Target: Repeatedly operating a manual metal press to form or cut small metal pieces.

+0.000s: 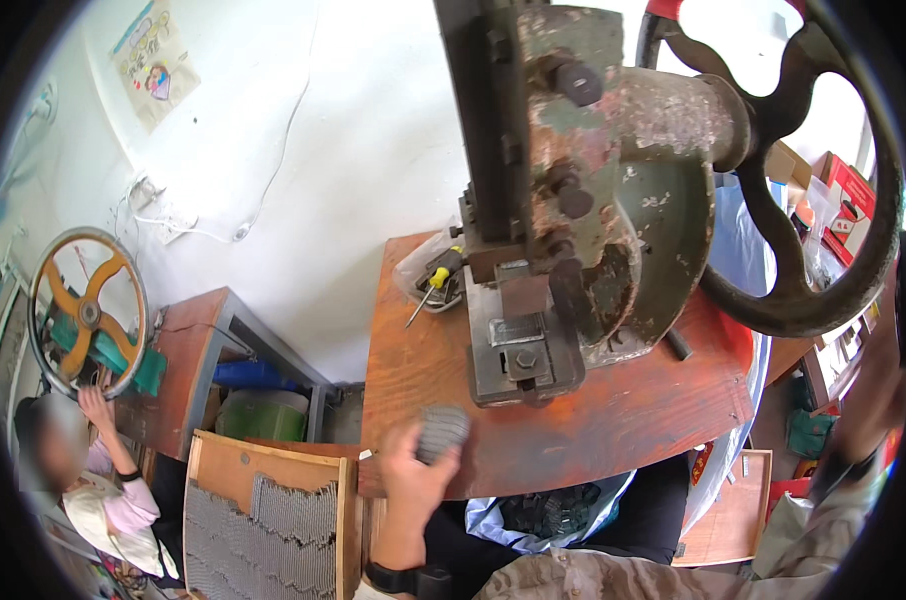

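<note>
My left hand (413,485) is closed around a short stack of thin grey metal pieces (443,432), over the front left of the wooden table (413,345). To the right of that stack stands an old hand press (573,150) with chipped green paint. At its foot sits a steel die block (523,362) with a bolt on top. My right hand (868,410) is at the far right, by the lower rim of the big dark handwheel (813,315). It is smeared and dim, so its fingers and any contact with the wheel cannot be made out.
A plastic tub (423,265) holds a yellow-handled screwdriver (433,285). Left of the table, a wooden tray (218,455) carries rows of grey metal pieces. A bag (613,500) of dark pieces lies at my lap. Another person (123,500) works at a second handwheel (90,315).
</note>
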Demonstrator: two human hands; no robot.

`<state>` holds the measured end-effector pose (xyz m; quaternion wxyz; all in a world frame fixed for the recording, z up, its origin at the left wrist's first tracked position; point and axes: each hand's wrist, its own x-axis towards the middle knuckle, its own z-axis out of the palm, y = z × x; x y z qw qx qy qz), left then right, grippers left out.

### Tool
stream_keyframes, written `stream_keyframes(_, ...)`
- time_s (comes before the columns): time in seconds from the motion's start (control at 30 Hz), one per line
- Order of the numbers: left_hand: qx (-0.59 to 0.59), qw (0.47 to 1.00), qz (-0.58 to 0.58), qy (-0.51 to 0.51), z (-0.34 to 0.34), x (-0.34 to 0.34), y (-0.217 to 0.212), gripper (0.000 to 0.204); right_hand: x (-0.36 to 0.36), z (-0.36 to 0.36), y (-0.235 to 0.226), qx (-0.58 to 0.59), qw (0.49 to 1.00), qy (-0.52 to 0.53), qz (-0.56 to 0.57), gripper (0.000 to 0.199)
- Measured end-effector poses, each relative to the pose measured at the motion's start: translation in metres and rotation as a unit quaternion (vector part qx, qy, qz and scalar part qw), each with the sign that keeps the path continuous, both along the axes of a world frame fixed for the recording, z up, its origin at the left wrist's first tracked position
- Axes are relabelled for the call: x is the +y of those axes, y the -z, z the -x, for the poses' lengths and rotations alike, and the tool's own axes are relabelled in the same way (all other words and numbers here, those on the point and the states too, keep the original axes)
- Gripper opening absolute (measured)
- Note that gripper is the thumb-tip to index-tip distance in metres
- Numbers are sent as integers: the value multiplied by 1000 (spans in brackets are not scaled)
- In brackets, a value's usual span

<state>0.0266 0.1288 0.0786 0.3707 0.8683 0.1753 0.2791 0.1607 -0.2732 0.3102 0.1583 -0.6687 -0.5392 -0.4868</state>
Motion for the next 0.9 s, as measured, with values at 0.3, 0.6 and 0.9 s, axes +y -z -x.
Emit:
stream_keyframes(0.3, 6, 982, -49, 183, -25, -65, -3, 78, 155, 43, 199, 337, 911, 30, 236, 67)
stream_keyframes(0.6, 35, 988, 29, 149, -23, -63, -3, 86, 155, 21, 218, 340, 920, 102, 163, 57)
stream_keyframes(0.9, 4, 954, -271, 125, -45, -86, 0, 48, 134, 11, 233, 450, 893, -13, -17, 44)
